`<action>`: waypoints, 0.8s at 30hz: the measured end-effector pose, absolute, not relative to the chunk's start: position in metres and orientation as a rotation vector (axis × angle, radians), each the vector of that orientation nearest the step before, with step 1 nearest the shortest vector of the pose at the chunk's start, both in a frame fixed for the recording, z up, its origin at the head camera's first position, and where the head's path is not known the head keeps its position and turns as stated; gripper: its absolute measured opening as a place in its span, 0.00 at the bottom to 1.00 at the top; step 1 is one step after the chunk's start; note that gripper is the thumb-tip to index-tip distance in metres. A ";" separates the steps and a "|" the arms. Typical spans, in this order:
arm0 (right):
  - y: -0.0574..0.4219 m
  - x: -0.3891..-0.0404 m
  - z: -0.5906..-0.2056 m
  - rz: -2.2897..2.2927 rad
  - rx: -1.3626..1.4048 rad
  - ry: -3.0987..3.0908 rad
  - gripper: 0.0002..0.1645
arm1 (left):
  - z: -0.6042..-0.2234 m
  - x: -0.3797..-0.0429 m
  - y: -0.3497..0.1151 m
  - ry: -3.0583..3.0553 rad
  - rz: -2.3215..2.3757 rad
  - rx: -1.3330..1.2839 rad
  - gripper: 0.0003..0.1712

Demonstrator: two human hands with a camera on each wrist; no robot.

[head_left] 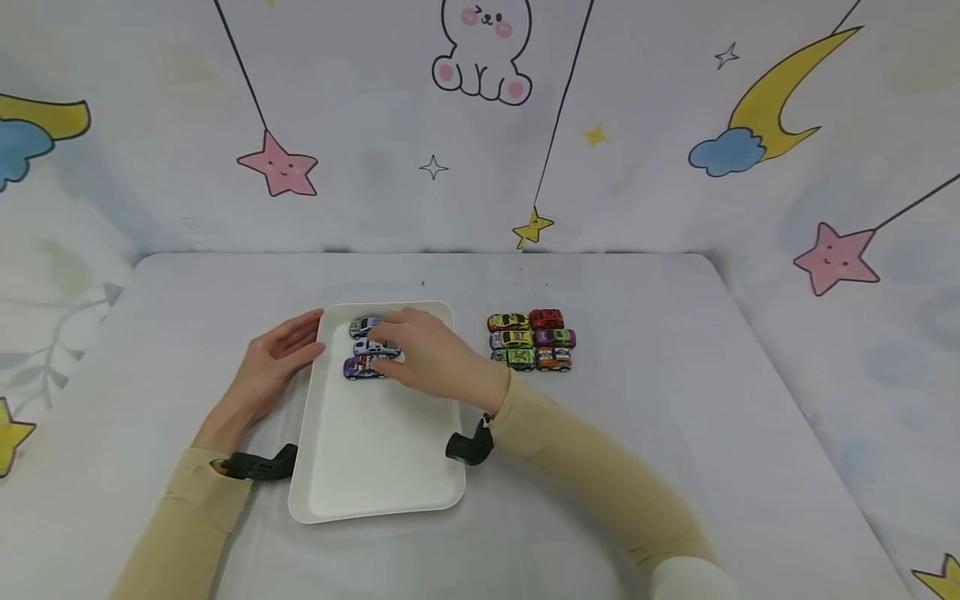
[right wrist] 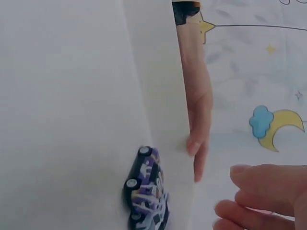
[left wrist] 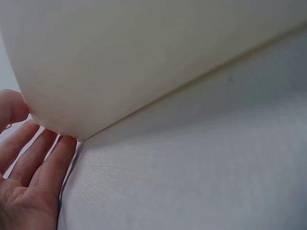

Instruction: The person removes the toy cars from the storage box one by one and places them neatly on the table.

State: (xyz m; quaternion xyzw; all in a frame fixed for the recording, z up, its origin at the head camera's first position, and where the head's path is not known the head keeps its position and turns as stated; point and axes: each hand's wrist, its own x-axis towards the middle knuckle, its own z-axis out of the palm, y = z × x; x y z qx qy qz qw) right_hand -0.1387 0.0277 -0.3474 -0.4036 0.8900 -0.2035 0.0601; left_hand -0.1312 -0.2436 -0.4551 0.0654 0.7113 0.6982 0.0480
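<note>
A white tray (head_left: 375, 450) holds three visible toy cars near its far end: a grey car (head_left: 363, 327), a white-and-blue car (head_left: 367, 347) and a purple car (head_left: 360, 367). My right hand (head_left: 431, 354) is over the tray beside these cars, its fingers and thumb spread apart and overlapping their right ends. The right wrist view shows nothing between this thumb and the fingers (right wrist: 228, 208). My left hand (head_left: 273, 362) rests against the tray's left side, fingers fairly straight at the outer wall and thumb at the rim.
Several more toy cars (head_left: 512, 339) sit in two columns right of the tray, in yellow, green, red, purple and orange. White cloth covers the table (head_left: 637, 467). A patterned curtain-like backdrop (head_left: 360, 100) rises behind it. Each wrist carries a black camera mount (head_left: 470, 448).
</note>
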 end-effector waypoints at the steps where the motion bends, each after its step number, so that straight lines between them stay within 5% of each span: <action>1: 0.022 -0.140 -0.348 -0.603 -1.217 2.693 0.20 | -0.455 -0.131 -0.244 2.169 2.128 0.203 0.34; 24: -0.005 -0.149 -0.384 -0.289 -1.202 2.757 0.11 | -0.457 -0.132 -0.244 2.148 2.136 0.194 0.34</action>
